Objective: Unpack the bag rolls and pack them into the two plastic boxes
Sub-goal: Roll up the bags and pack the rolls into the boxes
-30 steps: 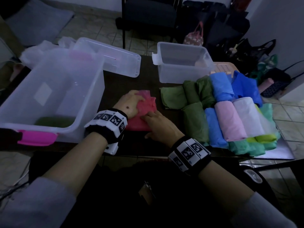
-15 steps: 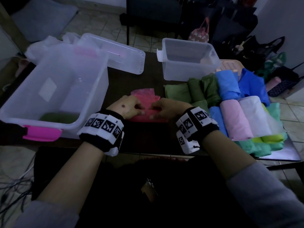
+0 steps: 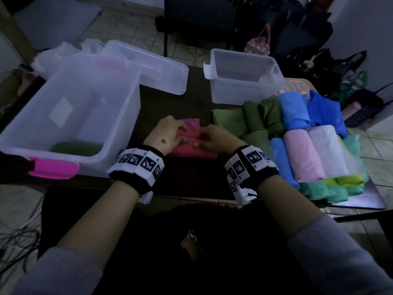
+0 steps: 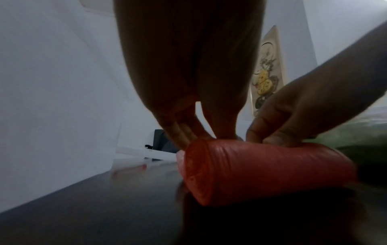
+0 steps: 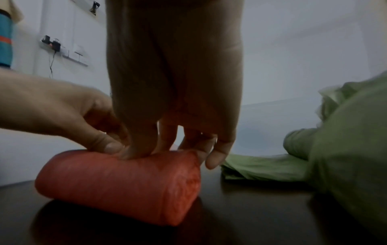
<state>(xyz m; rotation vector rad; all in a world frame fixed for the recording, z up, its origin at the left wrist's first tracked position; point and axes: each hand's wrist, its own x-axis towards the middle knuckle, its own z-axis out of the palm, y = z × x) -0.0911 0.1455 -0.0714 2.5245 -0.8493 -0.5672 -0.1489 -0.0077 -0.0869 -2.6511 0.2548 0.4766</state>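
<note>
A red bag roll (image 3: 192, 151) lies on the dark table (image 3: 191, 184) in front of me, its loose end spread out behind it. My left hand (image 3: 184, 136) and right hand (image 3: 201, 140) both grip it from above, fingers curled over its far side and thumbs on top. The left wrist view shows the roll (image 4: 261, 170) under my left hand (image 4: 201, 136). In the right wrist view my right hand (image 5: 178, 147) sits on the roll (image 5: 117, 179). The big clear box (image 3: 89, 103) at left holds one green roll (image 3: 76, 149). The small clear box (image 3: 240, 54) stands behind.
Several rolls are piled to the right: green (image 3: 255, 120), blue (image 3: 293, 111), pink (image 3: 302, 154) and white (image 3: 327, 150). A clear lid (image 3: 153, 69) lies behind the big box, whose pink latch (image 3: 53, 169) juts over the table's front edge. Bags and a chair stand on the floor beyond.
The red bag went from a crumpled sheet under flat hands to a tight roll. My right hand shifted from its near side onto its top, beside the left.
</note>
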